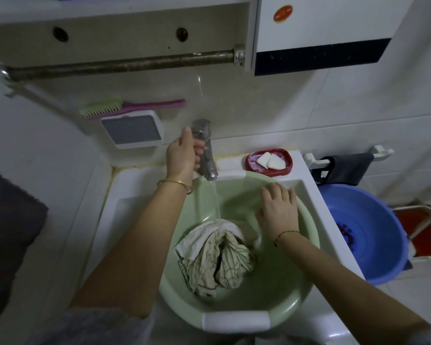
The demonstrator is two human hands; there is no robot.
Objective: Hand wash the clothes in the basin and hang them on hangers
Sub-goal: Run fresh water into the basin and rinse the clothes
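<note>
Left grip: my left hand (182, 155) is curled round the chrome tap (204, 148), fingers wrapped on its smooth upright body.
Right grip: my right hand (279, 210) lies spread and flat on the far right rim of the basin, fingers straight, pinching nothing.
Water: a thin clear stream (215, 200) falls from the spout just below my left grip, between both grips, onto the clothes.
Clothes: a crumpled, wet heap (214, 257) of cream cloth with fine green checks, in the basin bottom, just below my right grip.
Basin: round, pale green, glossy plastic (271, 295), sitting in a white glazed sink (125, 195).
Soap: two white wedges in a red oval dish (269, 161), beyond my right grip.
Room: white glossy wall tiles; a blue plastic tub (366, 232) right of my right grip; green and pink brushes (125, 108) above my left grip.
</note>
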